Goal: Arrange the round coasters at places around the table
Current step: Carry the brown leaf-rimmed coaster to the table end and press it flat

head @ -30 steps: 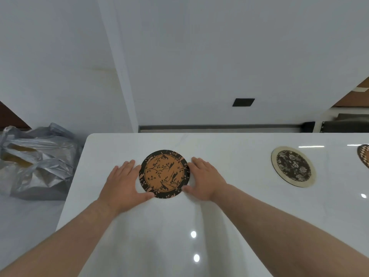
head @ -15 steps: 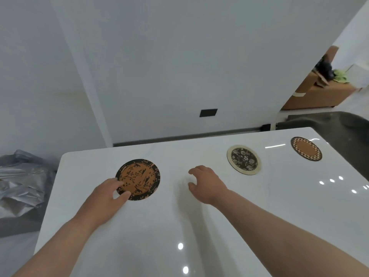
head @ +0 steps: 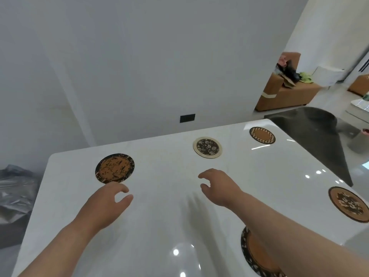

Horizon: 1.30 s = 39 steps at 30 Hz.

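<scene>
Several round coasters lie flat on the white table [head: 159,232]. An orange bird-pattern coaster [head: 114,168] with a black rim sits near the far left corner. A cream coaster with dark flowers [head: 207,147] and a checker-rimmed brown coaster [head: 262,135] lie along the far edge. A brown floral coaster [head: 348,203] is at the right edge. A dark-rimmed brown coaster [head: 253,254] lies partly under my right forearm. My left hand [head: 105,202] hovers just short of the bird coaster, fingers loosely curled, holding nothing. My right hand [head: 219,184] hangs over bare table, also loosely curled and holding nothing.
A grey crumpled plastic bag [head: 16,194] lies on the floor left of the table. A dark chair [head: 311,124] stands past the table's far right corner. Brown sofas [head: 283,92] stand in the room beyond. A white wall with a black socket plate [head: 187,118] runs behind.
Both hands have let go of the bird coaster and pulled back toward me. The view has swung right, bringing more coasters into sight.
</scene>
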Available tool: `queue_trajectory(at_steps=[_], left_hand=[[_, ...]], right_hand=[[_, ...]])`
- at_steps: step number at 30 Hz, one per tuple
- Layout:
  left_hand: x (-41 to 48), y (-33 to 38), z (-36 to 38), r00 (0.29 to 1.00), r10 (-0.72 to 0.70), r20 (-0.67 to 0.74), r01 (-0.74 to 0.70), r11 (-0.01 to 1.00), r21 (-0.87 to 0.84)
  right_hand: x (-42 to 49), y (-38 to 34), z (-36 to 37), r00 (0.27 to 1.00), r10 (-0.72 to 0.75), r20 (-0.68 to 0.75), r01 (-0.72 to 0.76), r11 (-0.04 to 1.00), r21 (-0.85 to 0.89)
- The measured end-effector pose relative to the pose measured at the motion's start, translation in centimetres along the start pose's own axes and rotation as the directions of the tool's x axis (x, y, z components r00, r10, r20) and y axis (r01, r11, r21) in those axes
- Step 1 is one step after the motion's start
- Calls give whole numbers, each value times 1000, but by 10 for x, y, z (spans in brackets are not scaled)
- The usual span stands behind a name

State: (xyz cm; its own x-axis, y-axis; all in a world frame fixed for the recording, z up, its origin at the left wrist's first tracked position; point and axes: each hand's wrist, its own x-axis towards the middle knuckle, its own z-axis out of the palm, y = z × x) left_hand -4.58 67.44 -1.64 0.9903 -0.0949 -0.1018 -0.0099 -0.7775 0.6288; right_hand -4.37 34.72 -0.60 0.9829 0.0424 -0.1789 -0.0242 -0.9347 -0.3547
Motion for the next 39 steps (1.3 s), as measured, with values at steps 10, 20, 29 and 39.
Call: queue_trajectory(at_steps=[10, 20, 29, 39], left_hand=[[-96, 86, 15, 982, 123, 146, -154, 962, 227], [-160, 155, 30, 953, 253, 168, -292, 913, 285], [-195, 185, 57, 913, 318, 257, -387, 874, 293], [-196, 173, 70, 878, 341, 337, -438, 857, 272]], right_hand=[[-151, 65, -57, 997, 82, 14, -79, 987, -139], [-269, 96, -89, 987, 145, -72, -152, 981, -116], [-327, 104, -91, 966, 207, -156, -223, 970, -94], [-336, 98, -71, 944, 305, -125, -314, 947, -67]])
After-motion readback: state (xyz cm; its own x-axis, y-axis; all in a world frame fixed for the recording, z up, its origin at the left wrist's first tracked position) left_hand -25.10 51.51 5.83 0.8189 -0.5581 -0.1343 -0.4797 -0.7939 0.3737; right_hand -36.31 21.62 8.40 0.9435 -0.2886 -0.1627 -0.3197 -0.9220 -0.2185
